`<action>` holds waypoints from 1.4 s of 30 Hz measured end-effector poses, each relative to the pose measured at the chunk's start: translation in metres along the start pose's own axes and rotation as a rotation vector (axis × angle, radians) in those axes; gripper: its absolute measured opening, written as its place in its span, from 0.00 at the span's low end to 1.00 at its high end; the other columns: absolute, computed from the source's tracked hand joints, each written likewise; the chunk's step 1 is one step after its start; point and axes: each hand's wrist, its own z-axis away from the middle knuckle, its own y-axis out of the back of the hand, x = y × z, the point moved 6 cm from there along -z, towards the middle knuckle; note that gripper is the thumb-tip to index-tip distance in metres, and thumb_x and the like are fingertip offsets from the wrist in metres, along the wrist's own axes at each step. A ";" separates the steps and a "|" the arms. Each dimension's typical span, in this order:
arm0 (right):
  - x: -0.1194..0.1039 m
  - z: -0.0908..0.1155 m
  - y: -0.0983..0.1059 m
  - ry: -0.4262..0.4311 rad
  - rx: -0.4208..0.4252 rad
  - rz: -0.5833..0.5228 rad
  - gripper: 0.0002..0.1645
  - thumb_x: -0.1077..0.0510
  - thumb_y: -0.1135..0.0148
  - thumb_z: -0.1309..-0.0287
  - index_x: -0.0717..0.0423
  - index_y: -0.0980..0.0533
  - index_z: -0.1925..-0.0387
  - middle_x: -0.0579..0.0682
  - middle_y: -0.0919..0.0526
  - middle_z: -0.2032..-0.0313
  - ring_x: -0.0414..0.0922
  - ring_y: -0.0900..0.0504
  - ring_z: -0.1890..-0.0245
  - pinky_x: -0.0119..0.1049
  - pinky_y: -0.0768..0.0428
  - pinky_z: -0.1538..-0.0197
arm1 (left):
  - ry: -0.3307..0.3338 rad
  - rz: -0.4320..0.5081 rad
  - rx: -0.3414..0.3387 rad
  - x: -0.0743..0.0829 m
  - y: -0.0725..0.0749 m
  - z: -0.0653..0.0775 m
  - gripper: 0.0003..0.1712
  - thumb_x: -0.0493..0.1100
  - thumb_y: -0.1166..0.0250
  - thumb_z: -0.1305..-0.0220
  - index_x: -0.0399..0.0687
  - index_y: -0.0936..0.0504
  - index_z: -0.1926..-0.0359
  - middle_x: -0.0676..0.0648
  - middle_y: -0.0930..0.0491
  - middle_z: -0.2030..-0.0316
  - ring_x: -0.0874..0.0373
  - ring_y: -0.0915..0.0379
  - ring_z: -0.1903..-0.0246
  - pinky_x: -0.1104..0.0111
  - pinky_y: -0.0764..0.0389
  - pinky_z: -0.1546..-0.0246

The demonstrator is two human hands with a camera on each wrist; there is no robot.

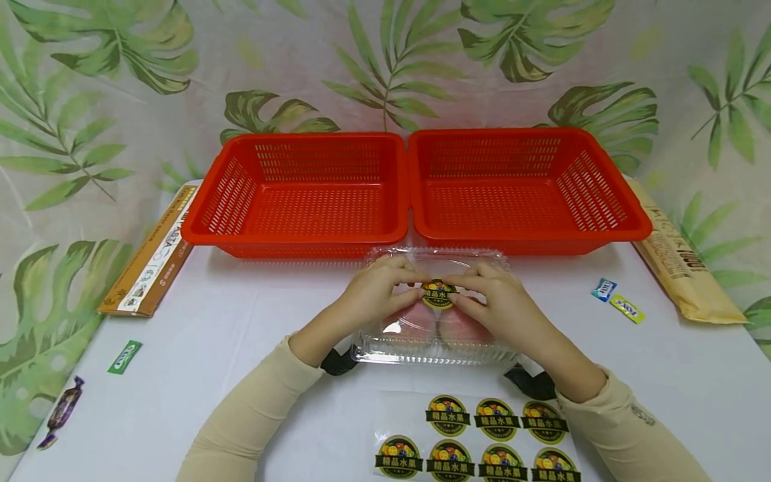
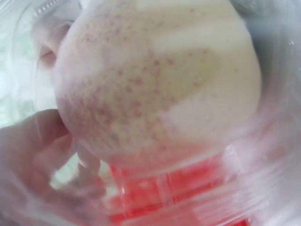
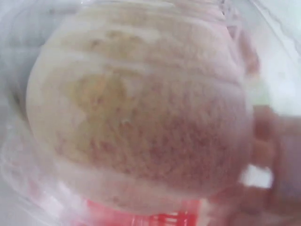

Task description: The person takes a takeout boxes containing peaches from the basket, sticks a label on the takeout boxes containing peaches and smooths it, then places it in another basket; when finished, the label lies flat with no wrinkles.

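The fruit point(image 2: 155, 94) is pink-speckled, the sticker point(image 1: 439, 294) black and gold, the baskets point(image 1: 301, 238) red.

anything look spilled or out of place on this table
Nothing looks spilled. Slightly odd: the green packet and purple-wrapped sweet lie loose at left, the blue packet and yellow packet at right, seemingly unrelated to the clear fruit box. The sticker sheet has a gap, perhaps where the round label came from.
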 end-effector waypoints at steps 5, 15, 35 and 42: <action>0.005 -0.001 0.001 -0.004 -0.034 0.014 0.18 0.55 0.33 0.52 0.48 0.20 0.55 0.46 0.24 0.66 0.45 0.28 0.61 0.42 0.40 0.61 | 0.004 -0.024 0.029 0.000 0.000 0.000 0.13 0.47 0.36 0.44 0.57 0.17 0.56 0.58 0.25 0.68 0.65 0.33 0.64 0.59 0.41 0.50; 0.010 -0.002 0.000 0.000 -0.070 -0.063 0.19 0.58 0.33 0.52 0.48 0.20 0.54 0.43 0.26 0.67 0.42 0.29 0.63 0.40 0.43 0.63 | 0.038 -0.049 0.043 0.001 0.000 0.003 0.14 0.46 0.37 0.45 0.60 0.17 0.56 0.60 0.28 0.72 0.66 0.33 0.66 0.53 0.45 0.45; 0.012 0.000 0.002 0.037 -0.012 -0.085 0.16 0.58 0.35 0.50 0.47 0.20 0.56 0.43 0.24 0.67 0.41 0.29 0.63 0.41 0.41 0.62 | 0.079 0.153 0.209 -0.012 0.004 0.025 0.20 0.42 0.34 0.49 0.53 0.22 0.52 0.53 0.32 0.53 0.57 0.41 0.49 0.57 0.39 0.49; 0.021 0.016 0.010 0.092 0.076 -0.209 0.19 0.61 0.36 0.49 0.52 0.24 0.52 0.44 0.26 0.58 0.42 0.30 0.54 0.43 0.35 0.46 | 0.245 0.399 0.218 -0.034 0.003 0.055 0.36 0.47 0.33 0.50 0.62 0.37 0.39 0.47 0.52 0.40 0.53 0.55 0.41 0.50 0.39 0.48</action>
